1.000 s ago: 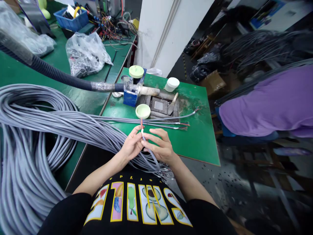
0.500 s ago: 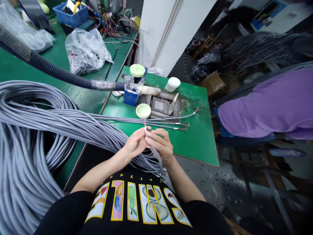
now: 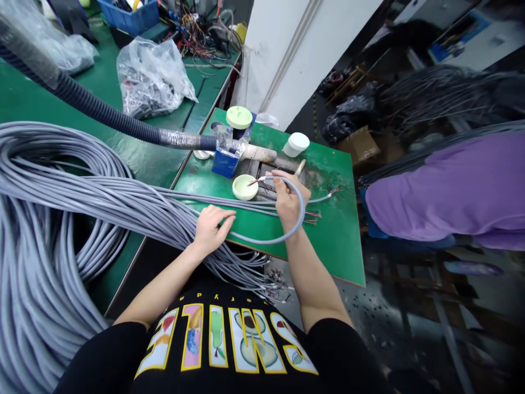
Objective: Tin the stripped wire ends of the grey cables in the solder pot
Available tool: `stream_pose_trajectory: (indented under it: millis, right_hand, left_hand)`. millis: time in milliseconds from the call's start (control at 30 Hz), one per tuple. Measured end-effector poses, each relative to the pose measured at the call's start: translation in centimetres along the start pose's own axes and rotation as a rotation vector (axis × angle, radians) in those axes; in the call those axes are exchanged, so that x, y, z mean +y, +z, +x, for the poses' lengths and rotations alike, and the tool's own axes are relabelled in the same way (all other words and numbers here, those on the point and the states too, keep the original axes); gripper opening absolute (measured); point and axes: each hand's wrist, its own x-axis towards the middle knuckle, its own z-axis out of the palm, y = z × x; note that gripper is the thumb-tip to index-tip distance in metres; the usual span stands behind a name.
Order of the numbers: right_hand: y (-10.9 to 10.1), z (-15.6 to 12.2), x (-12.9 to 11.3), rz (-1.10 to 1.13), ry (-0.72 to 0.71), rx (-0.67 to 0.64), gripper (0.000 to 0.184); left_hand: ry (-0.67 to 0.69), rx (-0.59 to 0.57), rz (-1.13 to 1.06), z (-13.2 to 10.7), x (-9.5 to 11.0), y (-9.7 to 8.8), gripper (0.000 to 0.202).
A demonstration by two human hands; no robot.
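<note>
My right hand (image 3: 290, 201) is closed on a grey cable (image 3: 301, 210) close to its stripped end. The cable bends in a loop past my right wrist and runs back to the left. Its thin red and dark wires (image 3: 254, 181) hang over a small pale green dish (image 3: 238, 192); whether they touch what is inside, I cannot tell. My left hand (image 3: 212, 227) rests palm down by the bundle of grey cables (image 3: 164, 210), fingers stretched to the right and thumb slightly apart. The looped cable passes close beside it. Behind my right hand, a metal solder pot (image 3: 268, 191) is partly hidden.
Other cable ends (image 3: 314, 216) lie on the green board (image 3: 336, 241). A ribbed hose (image 3: 123, 123) reaches a blue box (image 3: 225, 163). White (image 3: 296, 145) and green-lidded (image 3: 239, 117) tubs stand behind. A plastic bag (image 3: 153, 79) lies left; a person in purple (image 3: 447, 191) is at right.
My hands have moved apart. The right hand has carried the cable end forward and right to the dish, its wires now pointing left. My left hand has let go and moved left.
</note>
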Motion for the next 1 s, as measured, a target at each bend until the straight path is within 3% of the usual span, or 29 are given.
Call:
stream_pose_trajectory:
  millis: [67,200,500,833,1000]
  right_hand:
    - [0.7,0.6,0.8,-0.029,-0.014,-0.022,0.022]
    - [2.1,1.0,1.7,-0.122,-0.043,-0.072,0.027]
    - [3.6,0.8,2.4,-0.22,-0.035,-0.16,0.032]
    - [3.9,0.7,2.9,-0.232,-0.068,-0.168,0.027]
    - [2.0,1.6,2.5,-0.261,-0.035,-0.088,0.029]
  left_hand:
    - [0.051,0.048,0.102,-0.1,-1.0,0.0,0.016]
    - [0.097,0.024,0.164,-0.3,-1.6,0.3,0.016]
    - [0.008,-0.044,0.135,-0.5,-1.6,0.3,0.019]
    - [0.014,-0.043,0.132,-0.6,-1.6,0.3,0.019]
    - [0.047,-0.011,0.139,-0.5,-1.5,0.3,0.017]
